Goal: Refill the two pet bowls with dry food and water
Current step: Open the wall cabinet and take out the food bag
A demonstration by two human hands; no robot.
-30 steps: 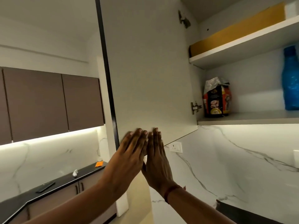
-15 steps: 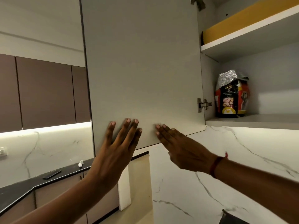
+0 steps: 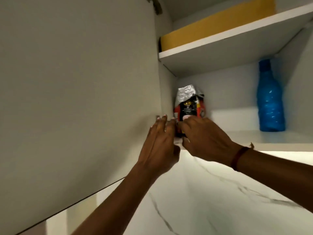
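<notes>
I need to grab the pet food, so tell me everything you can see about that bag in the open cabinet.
The food bag stands upright at the left end of the lower shelf, near the cabinet's side wall. It looks like a foil pouch: crinkled silver top, black front panel with print too blurred to read, red-orange sides. The right hand hides its lower part; whether the fingers grip it cannot be told.

The dry food bag (image 3: 189, 106) stands upright in the left corner of the lower shelf (image 3: 271, 141). It is red and black, with a crumpled silver foil top. My right hand (image 3: 203, 138) hides its base. The blue plastic water bottle (image 3: 270, 99) stands upright on the same shelf, well to the right.
</notes>
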